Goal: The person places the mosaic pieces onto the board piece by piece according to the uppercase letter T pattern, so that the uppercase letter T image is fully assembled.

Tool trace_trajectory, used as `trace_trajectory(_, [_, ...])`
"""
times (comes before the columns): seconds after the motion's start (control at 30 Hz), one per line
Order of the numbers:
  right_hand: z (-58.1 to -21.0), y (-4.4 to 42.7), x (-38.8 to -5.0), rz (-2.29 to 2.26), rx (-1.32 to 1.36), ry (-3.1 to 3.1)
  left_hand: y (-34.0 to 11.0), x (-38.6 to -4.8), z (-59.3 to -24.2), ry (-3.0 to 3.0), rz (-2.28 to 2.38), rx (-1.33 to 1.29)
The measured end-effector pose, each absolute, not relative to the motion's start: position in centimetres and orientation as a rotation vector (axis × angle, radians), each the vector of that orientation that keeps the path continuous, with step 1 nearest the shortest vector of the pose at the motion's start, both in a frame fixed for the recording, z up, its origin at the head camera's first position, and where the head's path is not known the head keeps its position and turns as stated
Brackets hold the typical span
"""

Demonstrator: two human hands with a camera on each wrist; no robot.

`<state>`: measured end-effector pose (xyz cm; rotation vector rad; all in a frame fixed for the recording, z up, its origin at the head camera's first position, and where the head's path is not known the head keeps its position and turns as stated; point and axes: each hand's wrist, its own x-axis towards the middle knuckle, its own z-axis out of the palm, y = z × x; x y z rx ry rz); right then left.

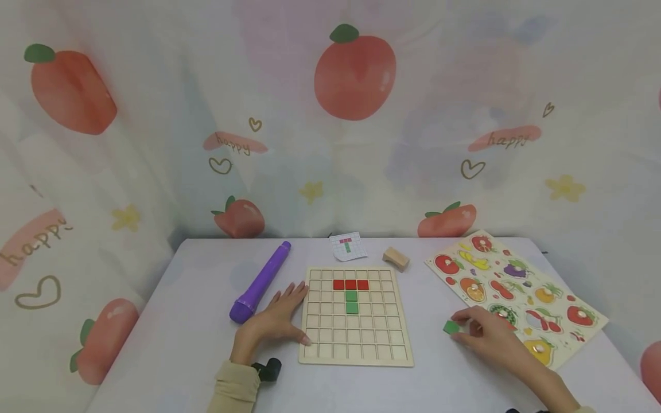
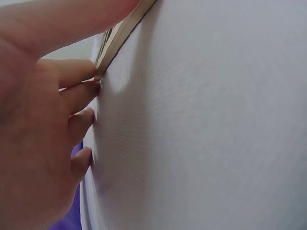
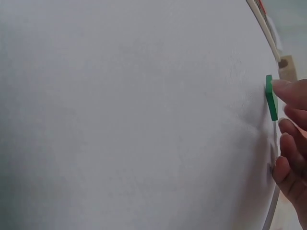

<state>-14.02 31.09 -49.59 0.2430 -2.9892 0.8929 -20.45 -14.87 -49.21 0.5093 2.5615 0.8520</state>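
A square wooden grid board (image 1: pixel 330 338) lies in the middle of the table. Three red tiles (image 1: pixel 351 284) form a row near its top, and two green tiles (image 1: pixel 352 302) run down below the middle one. My left hand (image 1: pixel 279 318) rests at the board's left edge with fingers spread, thumb at the lower left corner; the left wrist view shows its fingertips against the board's side. To the right of the board, my right hand (image 1: pixel 488 338) pinches a green tile (image 1: pixel 451 327) between thumb and finger, near the tabletop. The right wrist view shows that tile (image 3: pixel 271 98) edge-on.
A purple toy microphone (image 1: pixel 260 284) lies left of the board. Behind it are a small paper card (image 1: pixel 348 246) with a coloured T pattern and a wooden block (image 1: pixel 396 258). A fruit puzzle board (image 1: pixel 516 298) sits at the right, partly under the right hand. A patterned curtain (image 1: pixel 356 172) hangs behind.
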Motion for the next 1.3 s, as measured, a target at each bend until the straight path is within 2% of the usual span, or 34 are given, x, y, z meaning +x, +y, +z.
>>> trace_trajectory(0.57, [-49.5, 30.5, -14.6, 0.870, 0.315, -3.017, -14.9, -20.7, -49.7, 2.571, 0.873, 0.533])
trace_trajectory(1.3, [-49.6, 25.5, -16.1, 0.969, 0.525, -2.901, -15.2, -21.2, -50.9, 2.580, 0.864, 0.542])
